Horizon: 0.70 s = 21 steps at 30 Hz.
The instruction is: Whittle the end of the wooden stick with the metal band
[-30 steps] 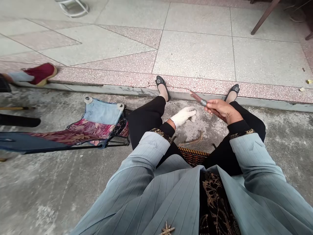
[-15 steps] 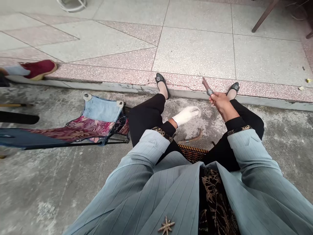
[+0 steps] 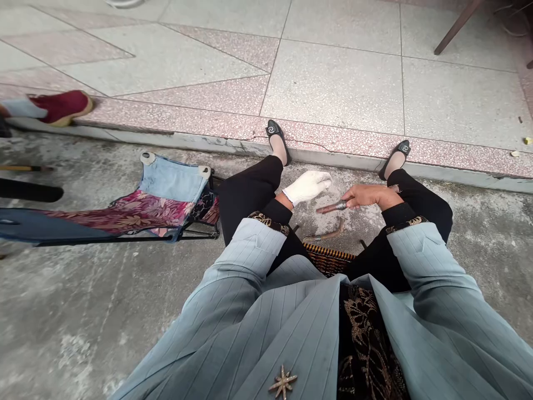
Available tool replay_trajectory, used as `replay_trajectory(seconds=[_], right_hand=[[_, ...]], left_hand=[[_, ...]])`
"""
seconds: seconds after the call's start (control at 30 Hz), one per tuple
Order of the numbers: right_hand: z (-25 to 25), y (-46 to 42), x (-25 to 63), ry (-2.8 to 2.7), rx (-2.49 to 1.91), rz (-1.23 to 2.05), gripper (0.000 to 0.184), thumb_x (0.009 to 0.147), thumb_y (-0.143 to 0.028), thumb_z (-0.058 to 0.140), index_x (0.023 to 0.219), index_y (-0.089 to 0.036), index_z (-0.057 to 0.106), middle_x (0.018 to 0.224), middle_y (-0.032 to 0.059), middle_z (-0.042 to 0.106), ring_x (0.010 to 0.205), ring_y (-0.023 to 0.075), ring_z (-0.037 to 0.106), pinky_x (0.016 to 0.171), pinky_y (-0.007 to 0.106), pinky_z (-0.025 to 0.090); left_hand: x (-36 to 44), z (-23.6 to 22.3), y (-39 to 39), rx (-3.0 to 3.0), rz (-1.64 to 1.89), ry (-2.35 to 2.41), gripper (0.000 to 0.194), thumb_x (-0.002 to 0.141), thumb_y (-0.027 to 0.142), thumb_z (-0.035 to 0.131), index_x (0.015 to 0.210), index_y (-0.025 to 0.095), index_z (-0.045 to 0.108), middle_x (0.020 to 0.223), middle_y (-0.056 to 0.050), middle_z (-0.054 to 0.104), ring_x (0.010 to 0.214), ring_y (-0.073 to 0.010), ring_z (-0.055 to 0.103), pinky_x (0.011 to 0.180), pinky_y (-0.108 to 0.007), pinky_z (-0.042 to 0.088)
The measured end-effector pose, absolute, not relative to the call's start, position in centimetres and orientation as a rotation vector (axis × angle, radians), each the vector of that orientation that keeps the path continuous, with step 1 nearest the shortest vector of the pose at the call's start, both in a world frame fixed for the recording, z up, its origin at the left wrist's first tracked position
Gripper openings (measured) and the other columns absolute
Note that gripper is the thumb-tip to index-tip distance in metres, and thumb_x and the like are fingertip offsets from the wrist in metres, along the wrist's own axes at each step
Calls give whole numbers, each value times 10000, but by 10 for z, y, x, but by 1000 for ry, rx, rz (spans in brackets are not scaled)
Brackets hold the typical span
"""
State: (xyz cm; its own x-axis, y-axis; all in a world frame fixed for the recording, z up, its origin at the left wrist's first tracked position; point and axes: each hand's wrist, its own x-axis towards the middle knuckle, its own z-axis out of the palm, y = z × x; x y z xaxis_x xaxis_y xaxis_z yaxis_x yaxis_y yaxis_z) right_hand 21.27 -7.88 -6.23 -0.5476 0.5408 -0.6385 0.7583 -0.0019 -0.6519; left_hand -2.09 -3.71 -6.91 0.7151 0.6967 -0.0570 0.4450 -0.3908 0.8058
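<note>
White knit-looking glove [image 3: 303,189] on the left hand [image 3: 312,184], bare right hand [image 3: 370,195], going by the head cam, which is the 1 view here. Right hand's wrapped around a brown stick-like tool [image 3: 328,209], just behind a silvery band [image 3: 341,205] that looks like wire. It's between the knees, seemingly above the concrete [image 3: 254,169], tip pointing toward the left hand's side but not touching it. Left hand's fingers are curled; can't tell if anything's inside.

Handling-wise, I'd grip behind that band, wrist loose, and angle the tip clear of the gloved fingers. 1 more thing: a curved brown piece [image 3: 333,232] lies on the ground just in front of the woven seat [image 3: 327,258], so don't knock it. Knees spread wide = decent elbow room imo.
</note>
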Motion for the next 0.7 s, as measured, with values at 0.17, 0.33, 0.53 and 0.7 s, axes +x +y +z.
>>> replay_trajectory(seconds=[0.17,0.33,0.53,0.7], right_hand=[[-39,-86,220,2060,1100,-2166,351,816,-432,681,1049,-176,742,793,21,698,636,115,561,617,247,430],[-42,-82,239,2107,1874,-2258,251,803,-400,708,854,-154,712,713,16,647,558,95,489,527,228,378],[-63,-70,229,1976,2346,-2276,175,790,-331,728,775,-174,651,678,13,623,535,96,473,489,226,367],[-59,-72,213,1735,2419,-2558,248,762,-360,756,824,-175,603,665,-5,579,537,86,457,479,209,366]], left_hand=[[-17,-89,-32,1818,372,807,193,853,280,536,826,141,668,768,-20,645,692,-132,548,669,-238,407],[-6,-102,-45,1455,342,736,286,885,415,566,829,141,629,560,27,466,476,-82,394,485,-212,353],[0,-101,-55,1255,327,666,369,875,516,594,867,148,632,550,44,406,453,-65,352,430,-184,340],[1,-102,-60,1207,316,596,386,879,503,600,912,125,672,587,20,478,492,-70,427,475,-187,378]])
